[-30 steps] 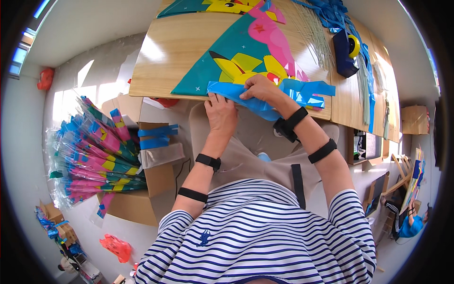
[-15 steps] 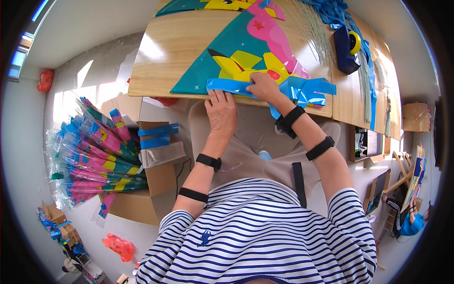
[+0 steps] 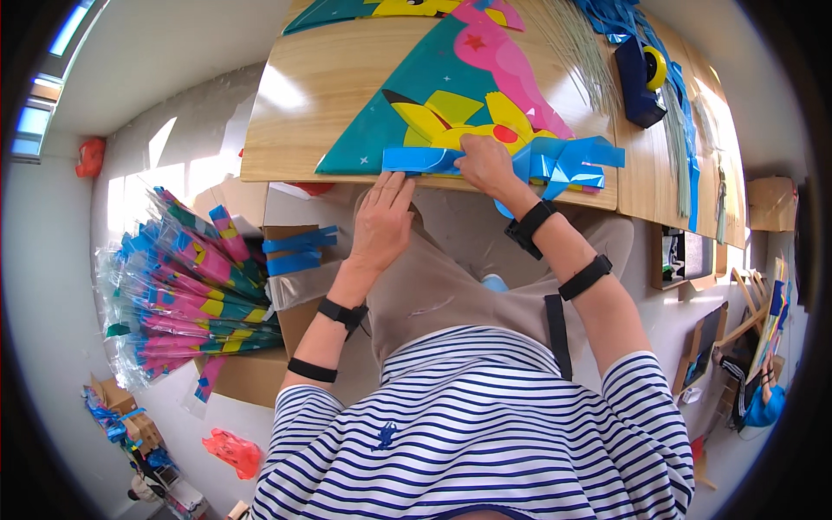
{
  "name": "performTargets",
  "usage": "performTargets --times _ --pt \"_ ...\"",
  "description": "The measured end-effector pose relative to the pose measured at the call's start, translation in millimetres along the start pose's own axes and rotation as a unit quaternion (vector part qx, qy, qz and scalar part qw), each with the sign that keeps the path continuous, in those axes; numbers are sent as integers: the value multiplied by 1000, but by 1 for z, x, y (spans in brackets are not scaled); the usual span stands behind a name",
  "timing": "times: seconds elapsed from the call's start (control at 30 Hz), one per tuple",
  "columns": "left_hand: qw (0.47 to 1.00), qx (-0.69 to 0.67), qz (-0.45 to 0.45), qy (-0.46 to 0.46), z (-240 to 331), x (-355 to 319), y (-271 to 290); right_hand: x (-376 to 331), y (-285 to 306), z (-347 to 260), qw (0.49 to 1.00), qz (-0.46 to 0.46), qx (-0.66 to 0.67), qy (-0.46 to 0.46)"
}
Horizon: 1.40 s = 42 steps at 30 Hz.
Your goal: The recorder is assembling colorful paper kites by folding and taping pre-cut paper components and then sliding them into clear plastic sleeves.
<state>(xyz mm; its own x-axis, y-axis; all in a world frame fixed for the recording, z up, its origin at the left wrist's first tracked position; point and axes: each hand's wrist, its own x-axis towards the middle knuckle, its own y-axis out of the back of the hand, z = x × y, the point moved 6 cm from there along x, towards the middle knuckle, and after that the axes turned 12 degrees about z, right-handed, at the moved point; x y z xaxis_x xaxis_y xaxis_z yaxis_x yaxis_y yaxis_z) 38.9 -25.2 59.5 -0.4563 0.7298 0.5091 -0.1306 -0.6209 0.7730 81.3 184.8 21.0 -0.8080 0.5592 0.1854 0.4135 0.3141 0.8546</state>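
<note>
A triangular kite sheet (image 3: 381, 121), teal and pink with a yellow cartoon character, lies flat on the wooden table near its front edge. Shiny blue plastic ribbon (image 3: 419, 159) runs across its lower side, with loose folded ends (image 3: 572, 162) to the right. My right hand (image 3: 490, 166) rests on the ribbon, its fingers curled in and pressing at the strip. At the table edge, just below the ribbon's left part, my left hand (image 3: 383, 221) has its fingers stretched out, holding nothing. Whether its fingertips touch the ribbon is hard to see.
A second sheet (image 3: 347, 10) lies at the far side of the table (image 3: 303, 95). Thin rods (image 3: 576, 61), blue ribbons and a tape dispenser (image 3: 637, 91) occupy the right. On my left, a cardboard box (image 3: 243, 379) holds several rolled kites (image 3: 208, 286). A person (image 3: 763, 403) is far right.
My left hand has drawn back slightly left and down from the ribbon. The right hand stays at nearly the same spot on the strip. The whole view has shifted a little.
</note>
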Motion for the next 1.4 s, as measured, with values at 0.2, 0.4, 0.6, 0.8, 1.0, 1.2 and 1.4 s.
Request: performTargets --times 0.2,0.4,0.6,0.8,1.0,1.2,1.4 --pt "984 -126 65 103 -26 15 34 -2 0 2 1000 2 -11 0" --pt "977 -145 -17 157 -80 75 20 -1 1 -1 1000 8 -6 4" --pt "910 -260 -229 229 -105 107 -37 -1 3 -1 1000 -2 -9 -26" --pt "871 -307 -299 240 -116 107 -52 -3 4 -1 1000 -3 -7 -26" --pt "852 -318 -329 255 -114 108 -45 -3 3 0 1000 2 -1 -22" --pt "837 -341 -325 277 -118 109 -51 -2 1 3 1000 10 4 -6" --pt "862 -311 -316 247 -123 105 -61 -2 2 3 1000 10 9 14"
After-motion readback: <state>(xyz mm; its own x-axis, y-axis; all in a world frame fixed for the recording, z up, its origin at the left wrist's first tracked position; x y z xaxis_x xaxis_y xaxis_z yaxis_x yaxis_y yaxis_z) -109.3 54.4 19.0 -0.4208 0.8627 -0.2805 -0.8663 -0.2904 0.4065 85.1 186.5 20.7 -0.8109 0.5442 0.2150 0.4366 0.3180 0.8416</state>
